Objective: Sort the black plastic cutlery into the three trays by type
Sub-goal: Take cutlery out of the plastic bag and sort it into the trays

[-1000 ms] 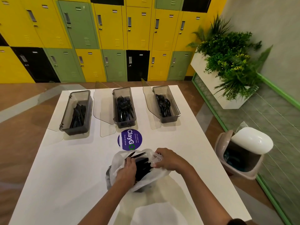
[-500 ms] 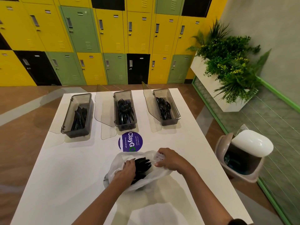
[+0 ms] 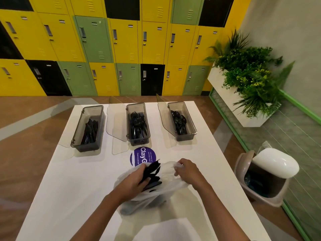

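Head view: my left hand [image 3: 133, 180] curls round a bunch of black cutlery [image 3: 152, 169] inside the bag [image 3: 173, 185] on the worktop [image 3: 78, 180]; right hand [image 3: 188, 170] pinches its rim. Best lift slowly, checking type.

Black cutlery bundle [image 3: 152, 168] before three part-filled trays [image 3: 138, 142]

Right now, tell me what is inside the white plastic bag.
Black cutlery: the left hand grips a bunch at the mouth of the bag; the right hand pinches the rim. Deeper pieces are veiled, types unreadable.
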